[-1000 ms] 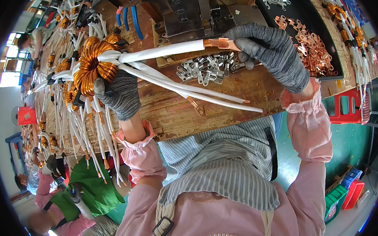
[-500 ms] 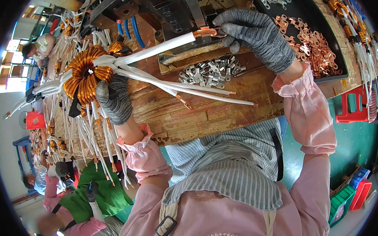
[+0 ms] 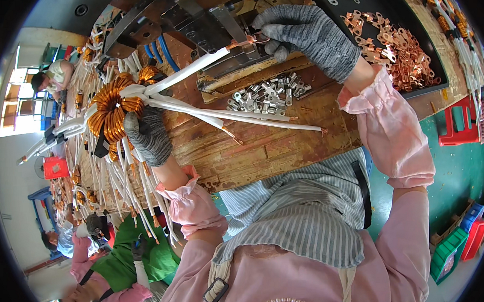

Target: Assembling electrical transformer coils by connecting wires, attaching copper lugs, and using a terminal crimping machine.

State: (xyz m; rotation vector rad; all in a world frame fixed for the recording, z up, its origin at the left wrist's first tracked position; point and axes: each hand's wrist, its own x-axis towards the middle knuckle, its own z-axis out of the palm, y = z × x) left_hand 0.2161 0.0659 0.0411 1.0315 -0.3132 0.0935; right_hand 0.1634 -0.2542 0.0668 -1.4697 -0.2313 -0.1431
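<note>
My left hand (image 3: 148,137), in a grey knit glove, is closed around the near side of a copper-wound toroidal coil (image 3: 106,106) and the base of its white leads. From the coil a thick white cable (image 3: 191,72) rises toward the right, its bare copper end at the jaws of a dark metal press (image 3: 196,23). My gloved right hand (image 3: 308,37) pinches a copper terminal lug (image 3: 254,40) at that cable end; fingers partly cover the lug. Thinner white leads (image 3: 265,120) with bare copper tips stretch right over the wooden table.
Silver terminal lugs (image 3: 269,96) lie piled before the press. A black tray (image 3: 418,29) holds copper lugs (image 3: 397,52). More coils with white leads hang at both table sides. A red stool (image 3: 462,127) stands at the right. Co-workers (image 3: 51,81) sit along the left.
The cable end and lug, with my right hand, have moved up and left to the press jaws. My left hand keeps its hold on the coil. The whole view has shifted slightly.
</note>
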